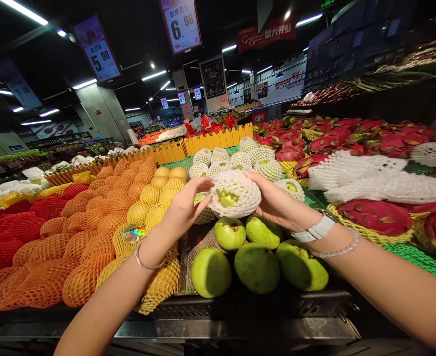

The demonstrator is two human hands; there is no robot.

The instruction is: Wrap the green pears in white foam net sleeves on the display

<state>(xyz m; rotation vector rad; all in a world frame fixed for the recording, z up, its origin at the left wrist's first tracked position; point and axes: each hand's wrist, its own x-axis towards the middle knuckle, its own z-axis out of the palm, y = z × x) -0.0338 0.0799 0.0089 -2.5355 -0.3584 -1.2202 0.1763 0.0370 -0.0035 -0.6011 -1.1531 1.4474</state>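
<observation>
A green guava in a white foam net is raised over the display, its green skin showing through the net's opening. My right hand grips it from the right side, the fingers partly hidden behind it. On the left, my left hand has its thumb and fingers curved at the net's edge. Just below lie several bare guavas, among them a dark green guava and a lighter guava. Beyond my hands sit several netted guavas in rows.
To the left are yellow-netted fruit, orange-netted fruit and red-netted fruit. Dragon fruit and white foam nets lie to the right. A black crate edge and metal rail run along the front.
</observation>
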